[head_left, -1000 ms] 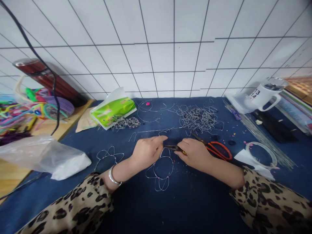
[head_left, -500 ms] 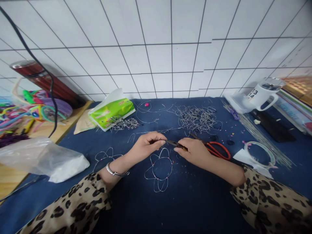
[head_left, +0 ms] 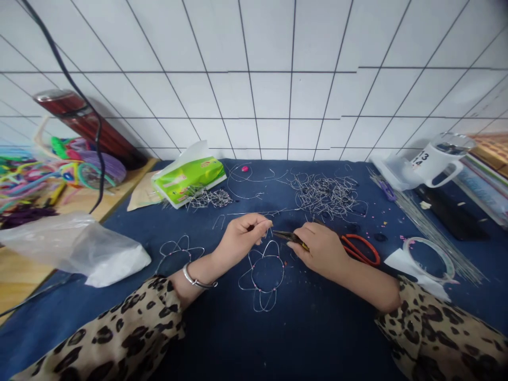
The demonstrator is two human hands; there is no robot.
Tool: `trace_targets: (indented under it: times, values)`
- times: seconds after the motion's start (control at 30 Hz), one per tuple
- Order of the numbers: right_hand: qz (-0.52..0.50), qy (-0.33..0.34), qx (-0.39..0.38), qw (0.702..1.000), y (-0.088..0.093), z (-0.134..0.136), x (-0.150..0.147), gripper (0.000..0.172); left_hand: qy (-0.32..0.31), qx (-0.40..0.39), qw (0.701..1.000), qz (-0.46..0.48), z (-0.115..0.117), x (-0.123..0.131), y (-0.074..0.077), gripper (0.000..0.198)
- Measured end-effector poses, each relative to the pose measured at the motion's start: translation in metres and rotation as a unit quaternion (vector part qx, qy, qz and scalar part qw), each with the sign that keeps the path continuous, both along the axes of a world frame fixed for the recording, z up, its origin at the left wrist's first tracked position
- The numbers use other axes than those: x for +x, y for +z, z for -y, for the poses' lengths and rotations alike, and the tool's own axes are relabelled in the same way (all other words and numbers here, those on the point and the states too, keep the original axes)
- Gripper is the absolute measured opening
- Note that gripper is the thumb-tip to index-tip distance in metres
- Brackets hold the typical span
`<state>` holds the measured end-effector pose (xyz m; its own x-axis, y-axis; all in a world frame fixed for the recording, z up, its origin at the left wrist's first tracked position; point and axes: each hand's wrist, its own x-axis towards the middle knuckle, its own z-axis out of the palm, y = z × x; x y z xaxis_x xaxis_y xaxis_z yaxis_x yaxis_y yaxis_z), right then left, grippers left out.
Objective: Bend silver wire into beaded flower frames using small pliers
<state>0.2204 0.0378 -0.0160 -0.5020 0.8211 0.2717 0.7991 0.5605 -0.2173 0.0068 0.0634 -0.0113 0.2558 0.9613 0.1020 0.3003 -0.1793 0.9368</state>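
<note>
My left hand [head_left: 246, 233] pinches a short bent piece of wire [head_left: 271, 230] between thumb and fingertips. In my right hand [head_left: 317, 246] is a pair of needle-nose pliers [head_left: 286, 236], its tip pointing left toward the wire and a little apart from it. Just below lies a flower-shaped wire frame [head_left: 268, 275] with looped petals round a ring and small pink beads. A second wire flower [head_left: 174, 253] lies left of it, partly hidden by my left forearm. Red-handled pliers [head_left: 361, 248] rest beside my right wrist.
A tangle of bent wires [head_left: 325, 193] lies behind my hands, and a smaller heap [head_left: 208, 198] sits by the green tissue pack [head_left: 190, 180]. Straight wires [head_left: 440, 233], a wire coil [head_left: 431, 259] and a white mug [head_left: 438, 159] are at right. A plastic bag [head_left: 75, 248] lies left.
The pliers' tip has come away from my left fingertips, and the bent wire now shows below them. The whole view has shifted slightly; the wire flowers stay on the cloth.
</note>
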Motion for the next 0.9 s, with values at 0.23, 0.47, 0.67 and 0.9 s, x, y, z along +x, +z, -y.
trace_targets:
  times: [0.23, 0.47, 0.67, 0.9]
  values:
    - [0.066, 0.022, 0.096, 0.993, 0.0019, 0.0015, -0.0001, 0.028, 0.027, -0.014, 0.999, 0.012, 0.0027, 0.0021, 0.0027, 0.021]
    - [0.083, 0.016, 0.112, 0.990, 0.0020, 0.0013, 0.0006, 0.027, 0.032, -0.051, 0.997, 0.042, 0.0043, 0.0056, 0.0026, 0.023]
    - [0.070, 0.016, 0.104, 0.992, 0.0015, 0.0013, 0.0008, 0.026, 0.024, -0.029, 0.998, 0.040, 0.0043, 0.0049, 0.0037, 0.022]
    - [0.082, 0.002, 0.094, 0.992, 0.0036, -0.0016, 0.0030, 0.027, 0.008, -0.012, 0.999, 0.043, 0.0060, 0.0055, 0.0059, 0.015]
